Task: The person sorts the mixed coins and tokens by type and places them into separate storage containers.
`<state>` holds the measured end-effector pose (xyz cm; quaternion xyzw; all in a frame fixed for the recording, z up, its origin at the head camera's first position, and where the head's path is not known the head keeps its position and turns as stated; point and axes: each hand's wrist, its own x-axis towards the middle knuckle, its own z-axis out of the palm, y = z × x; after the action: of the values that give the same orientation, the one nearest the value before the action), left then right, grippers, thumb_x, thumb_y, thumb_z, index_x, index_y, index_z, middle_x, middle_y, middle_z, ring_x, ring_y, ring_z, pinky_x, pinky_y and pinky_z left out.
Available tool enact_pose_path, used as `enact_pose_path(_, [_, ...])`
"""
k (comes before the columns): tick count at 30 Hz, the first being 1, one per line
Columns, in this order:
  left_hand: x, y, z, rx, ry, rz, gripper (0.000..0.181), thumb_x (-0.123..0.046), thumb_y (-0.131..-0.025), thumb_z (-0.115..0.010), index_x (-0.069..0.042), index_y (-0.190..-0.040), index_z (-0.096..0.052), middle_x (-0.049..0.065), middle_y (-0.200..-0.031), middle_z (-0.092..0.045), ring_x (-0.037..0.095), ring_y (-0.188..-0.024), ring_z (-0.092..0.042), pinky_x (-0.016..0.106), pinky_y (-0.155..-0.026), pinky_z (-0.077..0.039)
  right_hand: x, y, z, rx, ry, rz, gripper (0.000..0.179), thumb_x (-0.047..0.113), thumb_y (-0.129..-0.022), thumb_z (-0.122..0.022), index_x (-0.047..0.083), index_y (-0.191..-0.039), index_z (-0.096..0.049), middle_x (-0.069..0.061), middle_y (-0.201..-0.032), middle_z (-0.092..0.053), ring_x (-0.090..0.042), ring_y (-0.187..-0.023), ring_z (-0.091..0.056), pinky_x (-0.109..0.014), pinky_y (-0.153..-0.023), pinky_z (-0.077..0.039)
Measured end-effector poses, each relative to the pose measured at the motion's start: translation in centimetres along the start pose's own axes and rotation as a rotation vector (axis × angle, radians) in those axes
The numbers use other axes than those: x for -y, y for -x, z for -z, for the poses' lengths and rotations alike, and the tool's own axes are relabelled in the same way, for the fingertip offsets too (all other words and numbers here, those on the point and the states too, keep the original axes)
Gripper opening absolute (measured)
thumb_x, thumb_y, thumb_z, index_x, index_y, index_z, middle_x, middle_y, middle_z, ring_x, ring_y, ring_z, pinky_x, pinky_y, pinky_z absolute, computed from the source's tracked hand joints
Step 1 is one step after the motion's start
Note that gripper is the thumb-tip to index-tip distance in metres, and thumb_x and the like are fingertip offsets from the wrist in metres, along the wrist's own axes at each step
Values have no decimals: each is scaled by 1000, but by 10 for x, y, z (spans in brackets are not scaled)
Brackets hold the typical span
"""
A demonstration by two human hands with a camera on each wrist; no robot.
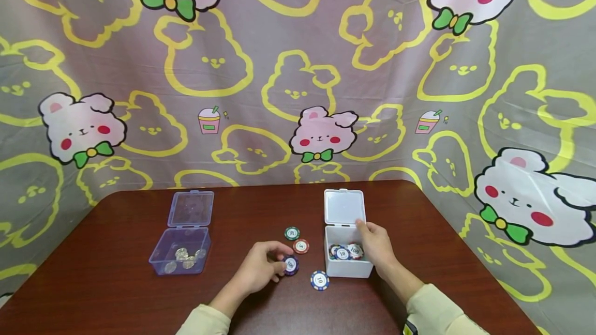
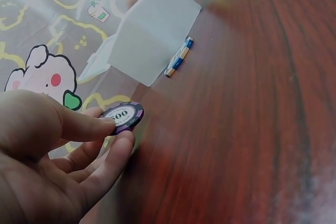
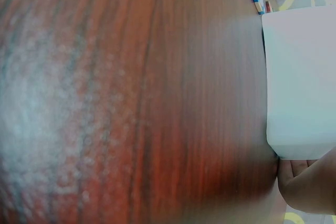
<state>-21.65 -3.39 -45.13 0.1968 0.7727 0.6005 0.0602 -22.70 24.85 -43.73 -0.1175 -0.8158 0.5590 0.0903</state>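
My left hand [image 1: 262, 267] pinches a dark purple poker chip [image 2: 123, 116] marked 500 between thumb and fingers, close over the table. My right hand [image 1: 379, 247] holds the right wall of an open white plastic box [image 1: 348, 271], its thumb at the rim near the hinge and its other fingers along the outside. Several poker chips [image 1: 343, 253] lie inside that box. Left of it, a green chip [image 1: 292, 233] and a red chip [image 1: 301, 246] lie on the table. A blue and cream chip [image 1: 319, 280] marked 10 lies by its front left corner.
On the left of the brown table [image 1: 116, 293] stands a translucent purple box [image 1: 160, 268] with its lid up and several silvery coins [image 1: 188, 261] inside. A patterned cloth [image 1: 261, 81] hangs behind the table and along its sides.
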Motion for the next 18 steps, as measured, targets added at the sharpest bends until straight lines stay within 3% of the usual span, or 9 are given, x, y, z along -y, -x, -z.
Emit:
enact_pose_path(7, [1, -1, 0, -12, 109, 45, 27, 16, -81, -67, 8, -106, -69, 6, -82, -56, 18, -64, -63, 31, -50, -56, 1, 1, -1, -11, 6, 13, 44, 29, -107, -48, -11, -109, -68, -15, -96, -69, -26, -94, -55, -36, -83, -42])
enact_pose_path(18, [-4, -1, 0, 2, 227, 80, 29, 14, -83, -68, 10, -111, -68, 7, -86, -55, 21, -67, -66, 30, -55, -58, 1, 0, 0, 3, 5, 3, 46, 29, -106, -47, -12, -113, -66, -18, -103, -68, -29, -100, -55, -39, -86, -42])
